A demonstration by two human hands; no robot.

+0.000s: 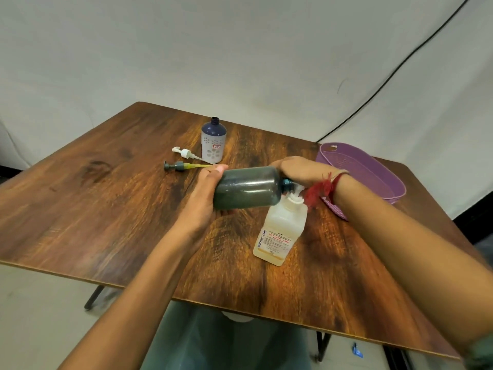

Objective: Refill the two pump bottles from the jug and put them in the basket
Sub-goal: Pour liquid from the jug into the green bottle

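A dark green pump bottle (248, 186) lies sideways in the air, with no pump on it. My left hand (202, 196) cups its base, thumb on top. My right hand (301, 170) grips its shoulder by the neck. The bottle's open neck sits right above the mouth of the pale, labelled jug (280, 233), which stands upright on the table. Farther back stands a white and navy bottle (214, 141), upright and uncapped. A white pump head (185, 153) and a dark pump head (177, 166) with a yellowish tube lie to its left. The purple basket (373, 169) is at the right.
The wooden table (106, 209) has bare surface on its left half and along the near edge. A black cable (400, 68) runs down the pale wall behind the basket. The basket reaches close to the table's right edge.
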